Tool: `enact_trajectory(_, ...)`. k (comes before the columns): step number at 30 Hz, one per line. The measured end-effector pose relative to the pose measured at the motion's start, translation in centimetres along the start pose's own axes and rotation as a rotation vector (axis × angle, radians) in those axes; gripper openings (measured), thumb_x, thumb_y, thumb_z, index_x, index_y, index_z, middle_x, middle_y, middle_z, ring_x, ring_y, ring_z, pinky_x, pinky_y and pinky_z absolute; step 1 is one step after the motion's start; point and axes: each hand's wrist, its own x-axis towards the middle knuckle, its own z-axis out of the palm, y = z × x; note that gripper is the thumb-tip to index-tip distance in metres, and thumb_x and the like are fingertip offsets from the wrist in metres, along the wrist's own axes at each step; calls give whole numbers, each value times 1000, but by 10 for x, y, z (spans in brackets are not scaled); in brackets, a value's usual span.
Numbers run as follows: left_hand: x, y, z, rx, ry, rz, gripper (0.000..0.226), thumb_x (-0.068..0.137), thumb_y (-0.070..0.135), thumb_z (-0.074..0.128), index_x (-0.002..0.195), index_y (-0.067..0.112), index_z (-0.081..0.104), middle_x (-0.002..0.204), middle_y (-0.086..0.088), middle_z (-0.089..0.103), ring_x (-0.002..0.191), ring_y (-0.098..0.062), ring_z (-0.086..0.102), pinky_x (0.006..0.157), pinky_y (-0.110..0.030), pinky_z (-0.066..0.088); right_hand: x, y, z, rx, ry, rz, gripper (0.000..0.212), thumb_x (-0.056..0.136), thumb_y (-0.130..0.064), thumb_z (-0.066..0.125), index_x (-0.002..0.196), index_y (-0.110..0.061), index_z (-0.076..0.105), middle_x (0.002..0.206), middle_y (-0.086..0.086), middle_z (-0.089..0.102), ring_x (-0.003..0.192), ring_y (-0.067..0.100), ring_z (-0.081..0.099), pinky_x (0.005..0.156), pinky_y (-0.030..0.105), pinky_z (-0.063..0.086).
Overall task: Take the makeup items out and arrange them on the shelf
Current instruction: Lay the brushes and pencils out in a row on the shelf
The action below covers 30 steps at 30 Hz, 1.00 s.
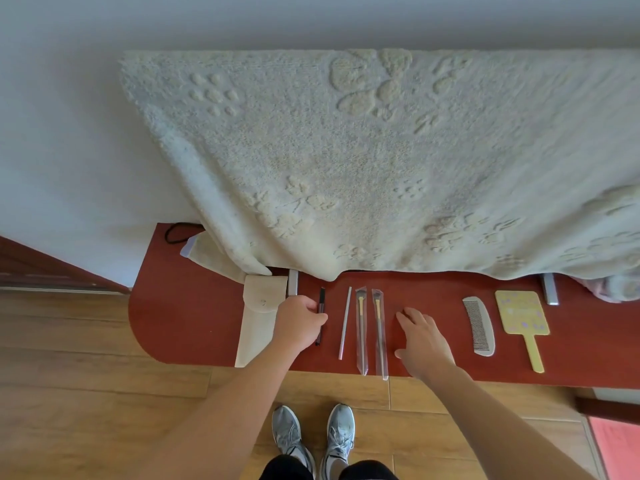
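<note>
**Head view, looking down.** At 6 o'clock, a pair of grey trainers (289, 431) stands on the wooden floor (86, 375). Beyond them runs the red shelf (180, 306), which bears the makeup items in a row, each lying lengthwise from near to far.

From 9 o'clock towards 3 o'clock these are:
- a beige pouch (258, 327) with its flap closed;
- a black pencil (321, 299);
- a silver stick (345, 323);
- two sleeved brushes (361, 327), side by side and overhanging the near edge;
- a grey comb (479, 327);
- a yellow hand mirror (521, 313), handle nearest the viewer.

The left hand (299, 322) lies between pouch and pencil, its fingers curled round the pencil's middle. The right hand (424, 337) is released, fingers spread, between the brushes and the comb, grasping nothing.

At 12 o'clock a cream blanket (346, 168) hangs down over the shelf's far edge. At 10 o'clock a second beige pouch (211, 254) shows partly from under it, beside a black hair tie (173, 232).
</note>
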Motion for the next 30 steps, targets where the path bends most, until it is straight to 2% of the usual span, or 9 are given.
enact_trajectory(3,8,-3,11,13,22,-14,13,85,19,74,95,11,73,83,3,67,78,-14,65,72,-26,53,0,1,0,6,7,3,79,87,-31,70,152,-23,26,159,-6,20,144,17,19,110,33,38)
enact_trajectory(9,14,-9,28,48,26,-60,17,86,20,75,100,13,69,84,2,66,73,-12,63,54,-15,42,-1,3,0,29,15,13,79,87,-30,71,152,-25,27,159,-9,20,144,15,17,107,33,41)
enact_trajectory(13,15,-11,35,80,42,-63,19,86,20,75,103,13,68,84,4,64,66,-7,57,49,-10,35,0,4,0,37,16,10,79,87,-31,71,152,-26,27,159,-10,20,145,15,17,108,33,41)
enact_trajectory(16,18,-12,40,110,54,-65,23,86,21,76,106,12,68,91,-1,69,68,-9,58,51,-11,36,0,5,-1,37,15,8,79,87,-30,71,152,-26,27,158,-10,21,144,15,17,107,34,41)
enact_trajectory(20,19,-10,43,142,78,-59,27,85,22,77,108,12,68,95,-3,71,81,-16,67,65,-20,50,0,5,-1,33,18,4,78,87,-31,70,152,-26,27,158,-10,21,144,15,18,107,34,41)
enact_trajectory(26,15,-10,41,137,105,-56,38,84,27,77,117,15,64,97,-2,72,83,-16,68,60,-16,45,-1,4,0,39,27,-3,78,87,-28,70,152,-24,27,159,-8,21,144,16,18,107,34,42)
enact_trajectory(30,8,-3,41,188,174,16,35,87,28,75,119,19,64,102,3,71,89,-14,68,71,-21,54,-1,4,0,38,28,-7,78,87,-29,69,152,-24,27,159,-7,21,144,16,18,108,33,41)
